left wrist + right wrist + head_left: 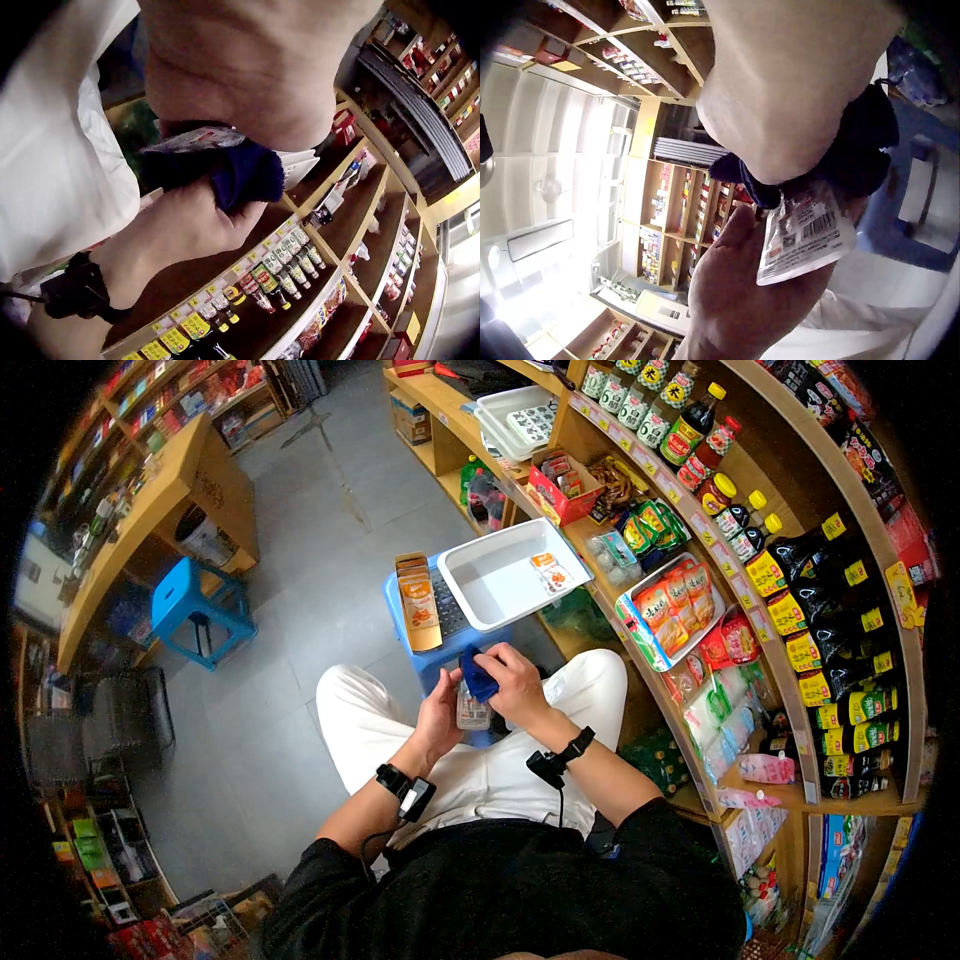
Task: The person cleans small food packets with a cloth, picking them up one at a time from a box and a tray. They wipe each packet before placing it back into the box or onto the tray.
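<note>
My left hand (437,718) holds a clear flat packet (473,712) upright over my lap, between the thighs. A dark blue cloth (478,674) is bunched in my right hand (517,685), which presses it against the packet's upper part. Printed text and a barcode show on the packet (806,236) in the right wrist view, its top covered by the cloth (862,142). Just ahead stands a white tray (490,580) with orange-and-white sachets (550,572) at its right end. Left of it is an open carton (418,605) with similar sachets.
The tray and carton rest on a blue plastic stool (400,622) in front of my knees. Shelves with bottles (690,425) and packaged food (675,605) curve close along my right. Another blue stool (200,605) stands on the grey floor to the left, by a wooden counter (215,470).
</note>
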`<state>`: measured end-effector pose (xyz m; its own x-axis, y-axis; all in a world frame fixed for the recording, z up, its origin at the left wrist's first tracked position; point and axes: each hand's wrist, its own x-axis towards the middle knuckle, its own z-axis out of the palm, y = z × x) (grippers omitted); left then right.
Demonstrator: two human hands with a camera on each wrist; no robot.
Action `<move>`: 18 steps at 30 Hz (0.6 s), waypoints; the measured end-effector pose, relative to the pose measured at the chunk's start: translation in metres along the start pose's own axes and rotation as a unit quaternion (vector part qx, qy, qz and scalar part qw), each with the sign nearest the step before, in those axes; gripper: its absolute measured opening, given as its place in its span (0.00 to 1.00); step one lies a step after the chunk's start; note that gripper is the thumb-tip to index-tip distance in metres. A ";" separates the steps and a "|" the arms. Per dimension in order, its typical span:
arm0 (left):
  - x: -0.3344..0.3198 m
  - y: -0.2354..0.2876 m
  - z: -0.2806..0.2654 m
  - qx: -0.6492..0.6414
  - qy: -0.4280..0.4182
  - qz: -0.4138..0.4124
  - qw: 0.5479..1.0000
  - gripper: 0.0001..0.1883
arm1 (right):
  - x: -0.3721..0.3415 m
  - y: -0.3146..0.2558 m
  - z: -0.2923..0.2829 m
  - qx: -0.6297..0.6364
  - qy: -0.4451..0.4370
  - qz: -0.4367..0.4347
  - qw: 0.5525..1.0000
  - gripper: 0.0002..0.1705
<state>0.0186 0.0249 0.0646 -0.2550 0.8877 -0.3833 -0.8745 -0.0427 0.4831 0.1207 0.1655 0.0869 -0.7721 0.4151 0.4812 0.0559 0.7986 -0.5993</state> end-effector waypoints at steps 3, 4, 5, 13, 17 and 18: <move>0.001 0.001 0.001 -0.037 -0.014 0.003 0.999 0.30 | 0.004 -0.009 -0.005 0.021 -0.022 -0.019 0.999 0.19; 0.001 0.002 0.002 -0.063 -0.017 0.006 0.998 0.31 | 0.004 -0.009 -0.003 0.021 -0.022 -0.019 0.999 0.19; -0.001 0.002 0.002 -0.063 -0.017 0.006 0.998 0.31 | 0.004 -0.008 -0.001 0.030 -0.031 -0.036 0.998 0.19; 0.003 0.012 0.000 -0.120 -0.032 0.055 0.991 0.36 | -0.003 -0.020 0.003 0.065 -0.100 -0.097 0.988 0.16; 0.001 0.016 0.006 -0.140 -0.053 0.073 0.986 0.36 | -0.003 -0.025 -0.001 0.068 -0.110 -0.109 0.986 0.15; 0.002 0.016 0.006 -0.145 -0.056 0.078 0.985 0.37 | -0.004 -0.024 0.000 0.073 -0.117 -0.118 0.983 0.15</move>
<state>0.0065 0.0284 0.0760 -0.3625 0.9043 -0.2254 -0.9135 -0.2969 0.2781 0.1227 0.1446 0.0996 -0.8781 0.1006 0.4678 -0.2202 0.7830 -0.5817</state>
